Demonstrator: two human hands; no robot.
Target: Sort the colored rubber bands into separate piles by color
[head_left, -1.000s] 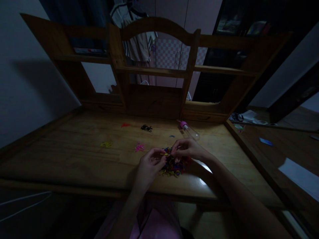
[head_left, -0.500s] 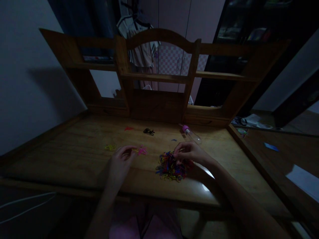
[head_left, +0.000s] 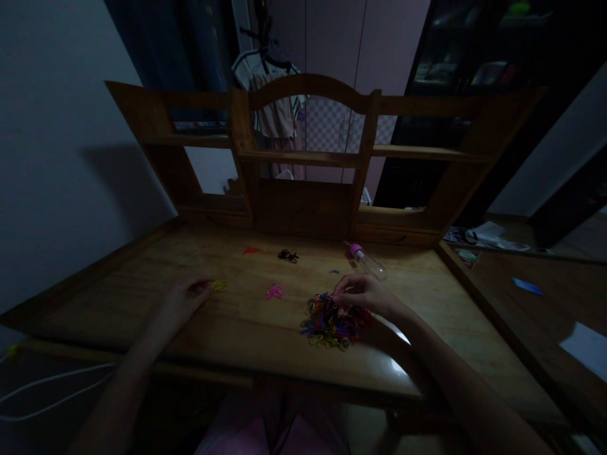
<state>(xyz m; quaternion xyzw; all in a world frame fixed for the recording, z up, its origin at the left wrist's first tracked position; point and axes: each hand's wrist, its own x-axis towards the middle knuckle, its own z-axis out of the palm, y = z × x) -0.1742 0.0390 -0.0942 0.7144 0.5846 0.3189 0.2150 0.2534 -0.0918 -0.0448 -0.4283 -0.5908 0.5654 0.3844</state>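
A tangled heap of small multicoloured rubber bands (head_left: 329, 328) lies on the wooden desk. At its upper edge is my right hand (head_left: 363, 296), thumb and fingertips pinched together on a band whose colour is too dark to tell. Over to the left, my left hand (head_left: 187, 297) reaches a little group of yellow rubber bands (head_left: 219, 285). Its fingers are closed at the group's near side, pinching a yellow band. Between the hands sits a pink group of bands (head_left: 275, 291). Farther back are a black group (head_left: 288, 256) and a small red group (head_left: 250, 250).
A clear bottle with a pink cap (head_left: 368, 260) lies behind my right hand, with a tiny bluish bundle (head_left: 334, 272) near it. A wooden shelf unit (head_left: 303, 157) closes off the desk's back. White paper (head_left: 588, 349) lies on the surface at far right.
My left hand has moved left, from beside the pink group to the yellow one, carrying a yellow band. My right hand stays at the heap. The view has shifted slightly.
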